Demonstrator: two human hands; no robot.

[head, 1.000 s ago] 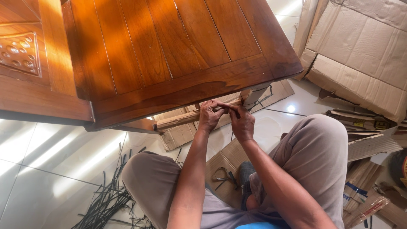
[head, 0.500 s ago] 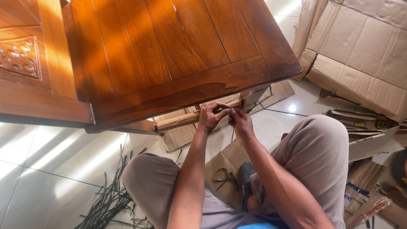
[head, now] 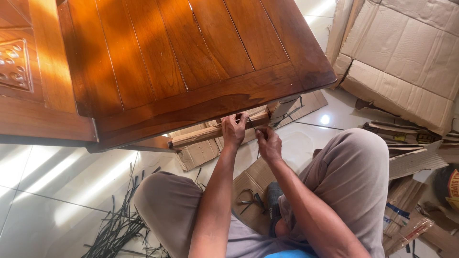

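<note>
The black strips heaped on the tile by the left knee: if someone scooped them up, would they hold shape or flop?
The black strips would probably flop: they lie curved and tangled, not straight. They look thin and narrow, so likely light for the heap's size. Being intertwined, a scoop would likely drag neighbours along, and loose ends might slide on the glossy floor.

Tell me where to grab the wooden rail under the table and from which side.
Grip the wooden rail on its bare stretch left of the left hand, coming from below and the front. It lies nearly level just beneath the tabletop, so the top is blocked; the right hand works further right.
</note>
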